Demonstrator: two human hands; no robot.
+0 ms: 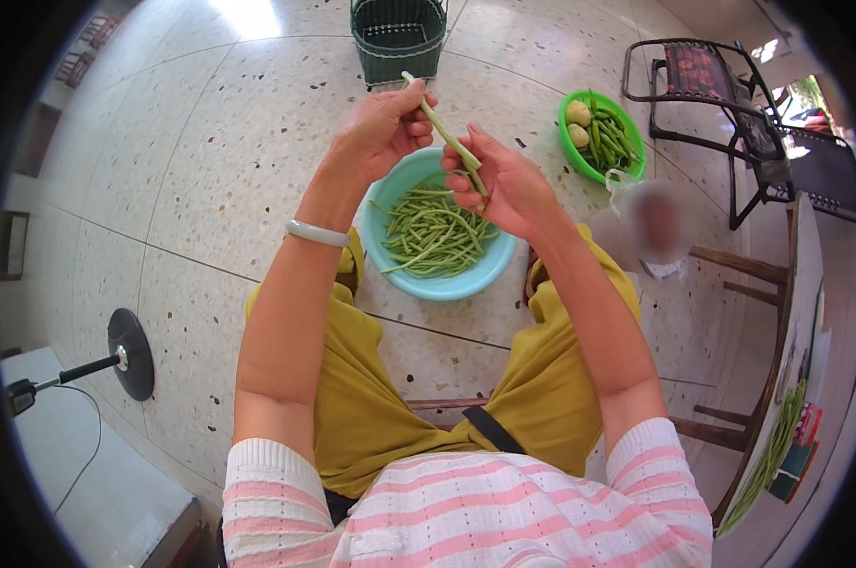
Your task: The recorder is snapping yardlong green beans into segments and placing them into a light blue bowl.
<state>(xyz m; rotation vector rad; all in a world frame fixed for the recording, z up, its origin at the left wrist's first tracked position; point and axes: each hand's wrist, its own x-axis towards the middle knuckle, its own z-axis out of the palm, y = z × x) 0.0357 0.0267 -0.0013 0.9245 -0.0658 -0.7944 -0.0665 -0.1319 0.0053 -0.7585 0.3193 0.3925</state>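
A pale green bean pod stretches between my two hands above a light blue plastic basin. My left hand pinches its upper end between thumb and fingers. The lower end lies in my right hand, along with what look like more bean pieces under the fingers. Many green bean pieces lie heaped in the basin, with a few longer ones on top. The basin stands on the floor between my feet.
Around me are a dark green woven basket, a bright green bowl with peppers and pale round vegetables, and a folding chair. Long beans lie on a table at the right. A round black stand base is at the left.
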